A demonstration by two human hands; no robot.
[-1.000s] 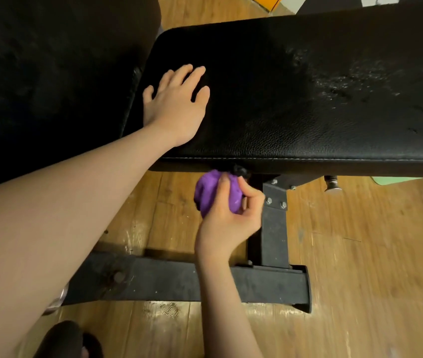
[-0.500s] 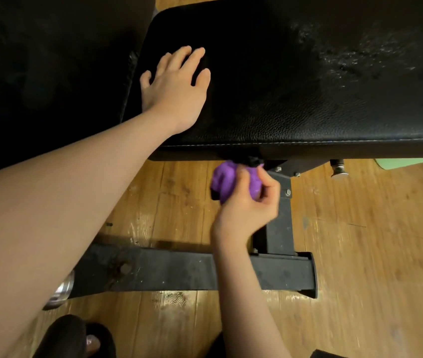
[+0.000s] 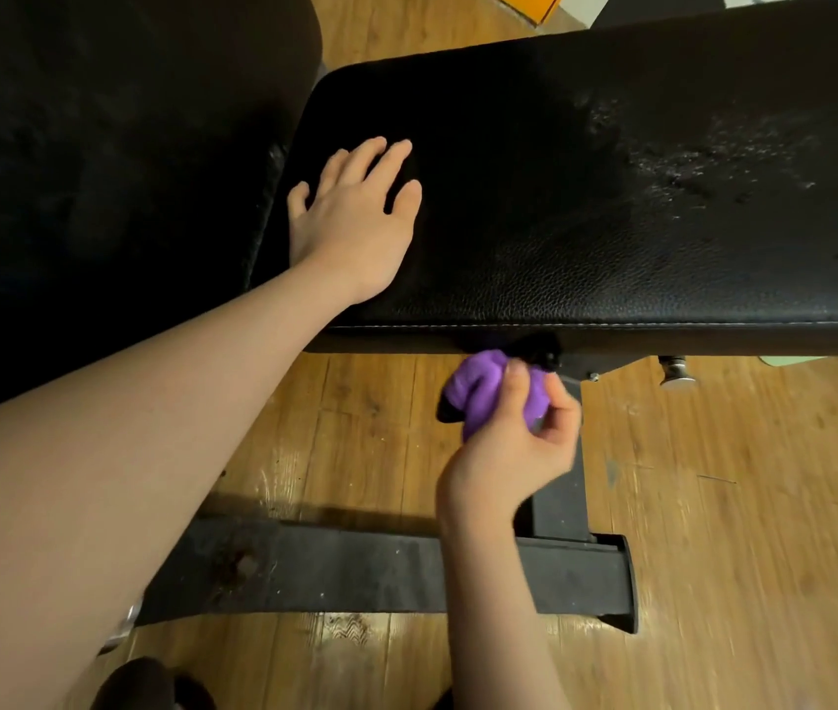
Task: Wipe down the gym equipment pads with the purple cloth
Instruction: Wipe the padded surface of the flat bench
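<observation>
A long black leather bench pad runs across the upper right, with pale dusty speckles toward its right end. A second black pad fills the upper left. My left hand lies flat on the bench pad's left end, fingers straight and spread. Below the pad's near edge, my right hand grips a bunched purple cloth, held up against the underside rim of the pad beside a black knob.
The bench's black steel post and floor crossbar stand on a wooden plank floor. A metal pin knob hangs under the pad at right. A dark shoe shows at the bottom edge. Orange and white items lie at the top.
My right hand with the purple cloth has slid rightward along the pad's lower edge. My left hand has stayed flat on the pad.
</observation>
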